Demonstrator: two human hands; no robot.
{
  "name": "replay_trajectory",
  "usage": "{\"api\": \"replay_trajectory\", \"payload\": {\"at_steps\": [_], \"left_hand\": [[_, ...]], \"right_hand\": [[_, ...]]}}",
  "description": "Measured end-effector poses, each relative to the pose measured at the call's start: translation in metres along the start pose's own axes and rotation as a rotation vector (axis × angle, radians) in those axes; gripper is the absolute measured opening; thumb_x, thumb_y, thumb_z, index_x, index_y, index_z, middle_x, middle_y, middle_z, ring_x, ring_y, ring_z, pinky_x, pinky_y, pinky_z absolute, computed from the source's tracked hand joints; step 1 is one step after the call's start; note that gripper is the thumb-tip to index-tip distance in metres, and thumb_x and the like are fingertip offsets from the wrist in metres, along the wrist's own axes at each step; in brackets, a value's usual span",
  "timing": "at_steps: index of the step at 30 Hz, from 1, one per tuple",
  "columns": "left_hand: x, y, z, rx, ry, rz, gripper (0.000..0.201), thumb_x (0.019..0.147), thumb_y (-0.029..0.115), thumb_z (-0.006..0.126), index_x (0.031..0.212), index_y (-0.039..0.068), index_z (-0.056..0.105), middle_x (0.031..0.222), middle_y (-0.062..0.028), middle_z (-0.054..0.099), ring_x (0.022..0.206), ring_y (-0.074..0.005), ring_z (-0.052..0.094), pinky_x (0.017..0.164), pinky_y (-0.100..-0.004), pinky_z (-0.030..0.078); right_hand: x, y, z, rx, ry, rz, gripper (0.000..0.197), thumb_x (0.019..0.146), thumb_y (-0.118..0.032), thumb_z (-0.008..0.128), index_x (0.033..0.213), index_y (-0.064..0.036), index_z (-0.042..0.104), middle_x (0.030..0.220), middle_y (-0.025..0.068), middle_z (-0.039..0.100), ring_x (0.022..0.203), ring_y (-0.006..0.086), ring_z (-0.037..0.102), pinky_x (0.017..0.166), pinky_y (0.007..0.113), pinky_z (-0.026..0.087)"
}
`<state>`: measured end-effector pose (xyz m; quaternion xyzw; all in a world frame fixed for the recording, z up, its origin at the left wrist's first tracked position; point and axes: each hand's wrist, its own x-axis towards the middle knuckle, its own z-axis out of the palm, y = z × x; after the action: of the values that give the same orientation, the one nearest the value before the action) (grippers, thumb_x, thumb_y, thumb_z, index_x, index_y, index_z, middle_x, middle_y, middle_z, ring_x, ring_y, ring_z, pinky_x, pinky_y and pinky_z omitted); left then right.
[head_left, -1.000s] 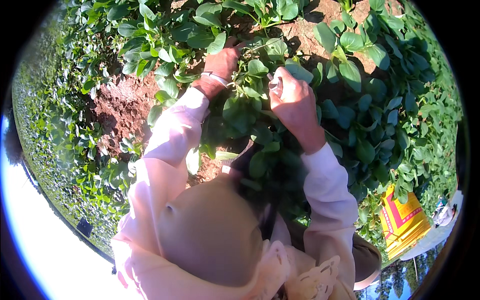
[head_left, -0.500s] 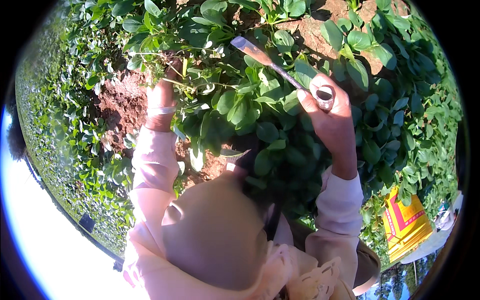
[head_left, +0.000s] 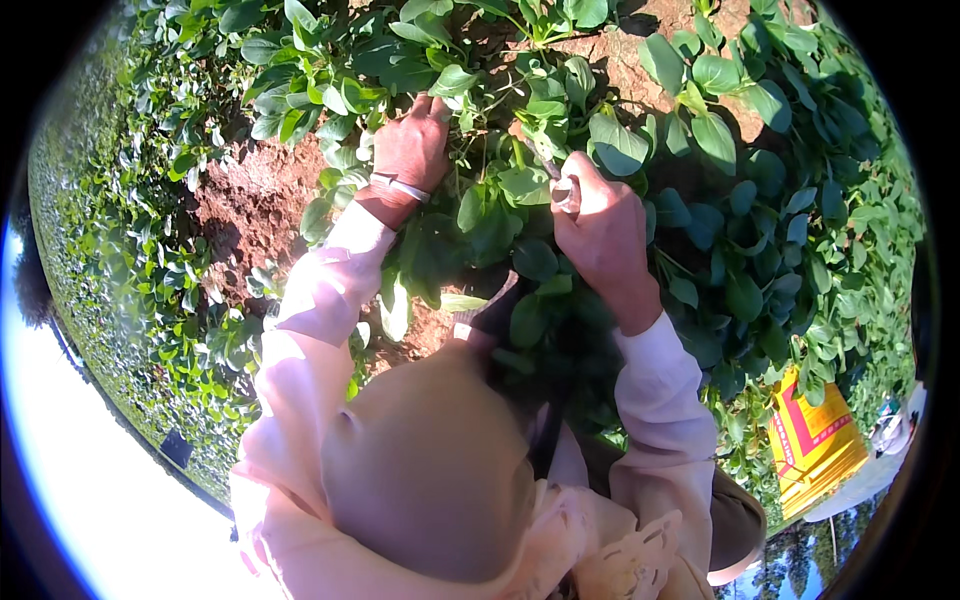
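My right hand [head_left: 610, 240] is closed round a metal hand weeder [head_left: 568, 195]. The hollow end of its handle shows at the thumb, and its rod runs up and left into the leaves, which hide most of the flat blade. To the left, my left hand [head_left: 412, 150] reaches into the leafy green plants [head_left: 490, 205], back upward, with a pale band at the wrist. Its fingers are curled and the tips are lost among foliage, so what they hold is unclear. Thin stems [head_left: 490, 100] of a sprawling plant lie between the two hands.
Bare reddish soil [head_left: 260, 195] shows left of my left forearm, with more soil [head_left: 640, 75] at the far side. Dense low plants cover the ground on both sides. A yellow and red package [head_left: 815, 440] stands at the right. My knee [head_left: 738, 525] is at lower right.
My left hand has moved right, away from the bare soil patch and the thin stems it was among. My right hand has moved left and lowered the weeder's blade into the leaves.
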<state>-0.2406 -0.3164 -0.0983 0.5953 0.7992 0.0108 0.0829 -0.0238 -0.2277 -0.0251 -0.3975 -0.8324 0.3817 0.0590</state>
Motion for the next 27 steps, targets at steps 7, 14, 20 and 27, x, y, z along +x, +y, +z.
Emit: {"api": "replay_trajectory", "payload": {"at_steps": [7,14,20,27], "left_hand": [[0.021,-0.007,0.021,-0.015,-0.046,-0.071,0.056,0.069,0.005,0.059,0.124,0.009,0.049,0.081,-0.0187,0.064,0.074,-0.037,0.064,0.063,-0.0458,0.052],[-0.001,-0.074,0.008,-0.911,-0.078,-0.432,0.03,0.081,0.019,0.067,0.105,0.002,0.065,0.097,-0.0088,0.069,0.088,-0.0223,0.064,0.078,-0.0338,0.049],[-0.031,-0.092,-0.02,-1.734,-0.223,-0.442,0.03,0.087,0.016,0.061,0.113,0.002,0.062,0.103,-0.0114,0.065,0.088,-0.021,0.064,0.078,-0.033,0.052],[0.009,-0.029,-0.01,-0.153,0.09,0.053,0.039,0.069,0.008,0.066,0.108,0.009,0.06,0.114,-0.0155,0.059,0.085,-0.0356,0.064,0.072,-0.0427,0.054]], "right_hand": [[0.02,-0.001,0.04,-0.005,0.065,-0.008,0.012,0.08,-0.013,0.059,0.086,-0.0067,0.05,0.06,0.0171,0.057,0.06,0.038,0.059,0.056,0.048,0.047],[0.021,0.005,0.011,0.251,0.011,0.015,0.016,0.072,-0.004,0.061,0.081,-0.0025,0.048,0.065,0.0154,0.058,0.067,0.0388,0.059,0.058,0.044,0.044],[0.007,0.009,-0.011,0.224,-0.06,0.065,0.016,0.072,-0.004,0.06,0.08,-0.0038,0.047,0.064,0.0146,0.056,0.065,0.0385,0.057,0.058,0.043,0.044],[0.001,0.002,0.002,0.201,-0.01,0.037,0.017,0.071,-0.004,0.06,0.082,-0.0042,0.047,0.066,0.0147,0.059,0.067,0.0391,0.059,0.058,0.044,0.046]]}}
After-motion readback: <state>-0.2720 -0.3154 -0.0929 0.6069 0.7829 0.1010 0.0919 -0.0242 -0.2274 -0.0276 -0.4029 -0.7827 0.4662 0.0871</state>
